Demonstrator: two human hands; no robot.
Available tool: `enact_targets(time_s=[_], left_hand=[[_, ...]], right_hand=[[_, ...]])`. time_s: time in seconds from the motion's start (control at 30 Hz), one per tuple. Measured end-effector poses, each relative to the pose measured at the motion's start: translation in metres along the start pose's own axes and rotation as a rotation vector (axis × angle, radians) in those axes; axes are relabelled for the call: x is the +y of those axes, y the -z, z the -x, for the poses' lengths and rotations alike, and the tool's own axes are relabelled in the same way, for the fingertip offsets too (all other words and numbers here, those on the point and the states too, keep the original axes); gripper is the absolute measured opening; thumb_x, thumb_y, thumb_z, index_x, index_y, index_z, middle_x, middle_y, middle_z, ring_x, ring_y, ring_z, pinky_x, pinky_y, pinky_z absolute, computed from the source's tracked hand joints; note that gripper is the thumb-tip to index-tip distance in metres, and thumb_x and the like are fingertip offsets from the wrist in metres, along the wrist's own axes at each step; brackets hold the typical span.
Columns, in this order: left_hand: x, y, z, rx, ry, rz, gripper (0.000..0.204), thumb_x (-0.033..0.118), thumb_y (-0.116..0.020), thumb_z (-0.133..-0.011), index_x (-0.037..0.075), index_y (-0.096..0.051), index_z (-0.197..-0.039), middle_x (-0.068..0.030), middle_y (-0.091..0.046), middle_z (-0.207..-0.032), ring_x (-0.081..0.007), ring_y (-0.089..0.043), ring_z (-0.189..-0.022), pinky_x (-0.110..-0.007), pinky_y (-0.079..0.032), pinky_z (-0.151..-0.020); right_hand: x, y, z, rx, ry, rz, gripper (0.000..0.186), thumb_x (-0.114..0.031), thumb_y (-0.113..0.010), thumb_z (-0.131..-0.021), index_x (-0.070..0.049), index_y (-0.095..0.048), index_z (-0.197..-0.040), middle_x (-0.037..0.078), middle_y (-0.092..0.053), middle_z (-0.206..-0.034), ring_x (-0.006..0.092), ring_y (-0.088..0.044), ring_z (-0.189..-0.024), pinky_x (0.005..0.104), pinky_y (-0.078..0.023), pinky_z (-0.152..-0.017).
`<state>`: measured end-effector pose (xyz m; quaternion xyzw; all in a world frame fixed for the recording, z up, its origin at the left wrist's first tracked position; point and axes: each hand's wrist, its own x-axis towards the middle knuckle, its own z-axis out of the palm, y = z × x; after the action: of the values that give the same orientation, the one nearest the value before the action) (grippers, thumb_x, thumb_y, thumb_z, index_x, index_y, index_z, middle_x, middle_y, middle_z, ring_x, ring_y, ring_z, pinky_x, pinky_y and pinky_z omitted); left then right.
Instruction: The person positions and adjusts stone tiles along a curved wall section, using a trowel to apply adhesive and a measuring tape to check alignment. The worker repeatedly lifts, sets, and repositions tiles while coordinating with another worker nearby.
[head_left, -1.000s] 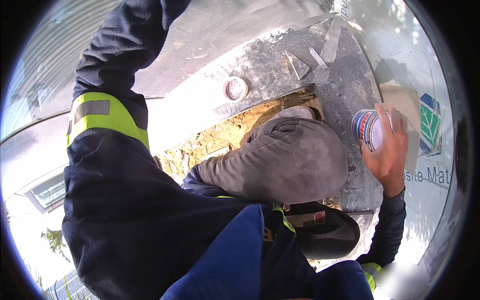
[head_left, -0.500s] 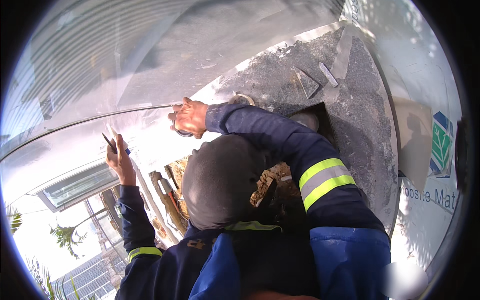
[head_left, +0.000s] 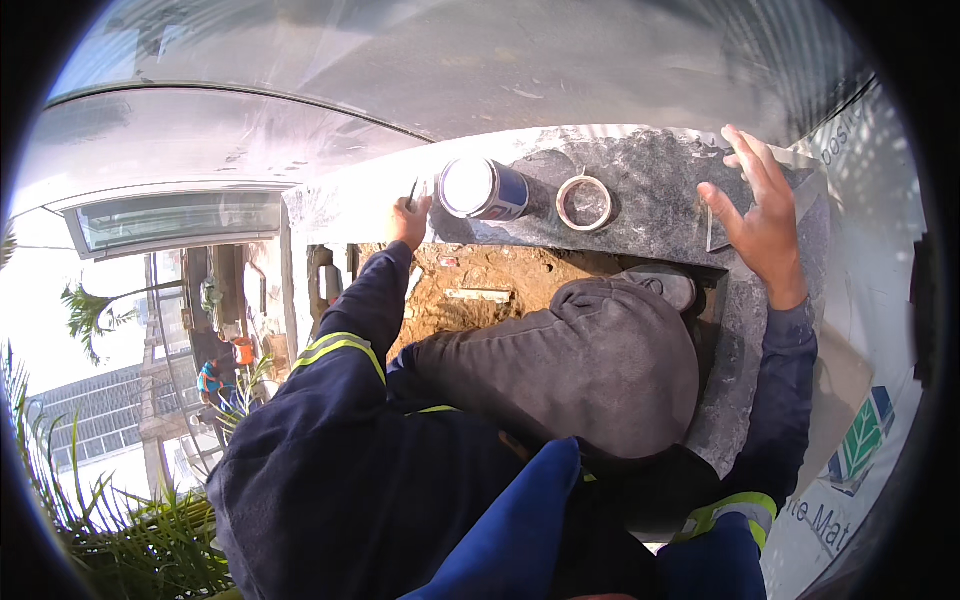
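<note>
My left hand [head_left: 408, 222] is closed at the left part of the grey slab [head_left: 640, 215], and a thin dark pointed tool [head_left: 413, 190] sticks up from its fingers. Beside it stands a can [head_left: 510, 192] with a pale lid and a blue and white label. A roll of tape [head_left: 584, 203] lies flat to the can's right. My right hand [head_left: 768, 215] is raised over the slab's right end, fingers spread, holding nothing. Next to its thumb is a flat triangular piece [head_left: 716, 232], partly hidden by the hand.
My bent knee in grey trousers [head_left: 600, 370] fills the opening below the slab, above brown soil [head_left: 470, 265]. A pale curved panel [head_left: 500, 70] rises behind. A printed board [head_left: 860, 440] stands right. Far left are palm leaves [head_left: 140, 550], a person [head_left: 210, 385] and an orange bucket [head_left: 243, 350].
My right hand has swung from the left side to the slab's right end and now shows spread fingers. My view has shifted, bringing the can and tape roll into sight.
</note>
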<state>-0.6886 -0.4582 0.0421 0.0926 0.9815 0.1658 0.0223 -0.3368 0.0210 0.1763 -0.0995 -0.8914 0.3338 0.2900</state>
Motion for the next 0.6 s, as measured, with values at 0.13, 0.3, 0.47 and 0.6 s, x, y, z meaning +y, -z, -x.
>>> enact_targets(time_s=[0.13,0.3,0.47,0.6], left_hand=[[0.005,-0.041,0.008,-0.027,0.087,0.012,0.056,0.047,-0.069,-0.087,-0.003,-0.066,-0.112,-0.0228,-0.07,-0.105,-0.034,-0.068,-0.1,-0.043,-0.052,-0.087],[-0.002,-0.047,-0.014,-0.017,0.097,-0.004,0.073,0.052,-0.063,-0.093,-0.011,-0.057,-0.13,-0.0312,-0.068,-0.115,-0.0418,-0.065,-0.113,-0.043,-0.048,-0.1],[-0.037,-0.021,-0.055,-0.192,0.223,0.366,0.05,0.04,-0.049,-0.103,-0.006,-0.066,-0.095,-0.0208,-0.069,-0.086,-0.0317,-0.066,-0.079,-0.043,-0.05,-0.07],[-0.037,-0.024,-0.054,-0.133,0.318,0.496,0.04,0.032,-0.049,-0.102,-0.003,-0.067,-0.095,-0.0186,-0.07,-0.086,-0.0298,-0.067,-0.079,-0.04,-0.05,-0.07]], right_hand=[[0.013,0.08,0.081,0.228,-0.179,0.165,0.056,-0.014,-0.077,-0.09,-0.003,-0.058,-0.141,0.015,-0.063,-0.13,0.0237,-0.066,-0.1,0.0359,-0.053,-0.088],[-0.028,0.101,0.187,0.259,-0.432,0.244,0.05,-0.008,-0.074,-0.091,0.0,-0.058,-0.139,0.016,-0.063,-0.13,0.0224,-0.066,-0.101,0.0337,-0.053,-0.087],[-0.049,0.112,0.242,0.34,-0.418,0.406,0.046,-0.009,-0.071,-0.095,0.0,-0.059,-0.138,0.016,-0.064,-0.128,0.0227,-0.067,-0.101,0.0329,-0.054,-0.085],[-0.07,0.126,0.24,0.411,-0.42,0.444,0.042,-0.01,-0.071,-0.096,0.0,-0.061,-0.136,0.016,-0.064,-0.129,0.023,-0.068,-0.099,0.033,-0.056,-0.082]])
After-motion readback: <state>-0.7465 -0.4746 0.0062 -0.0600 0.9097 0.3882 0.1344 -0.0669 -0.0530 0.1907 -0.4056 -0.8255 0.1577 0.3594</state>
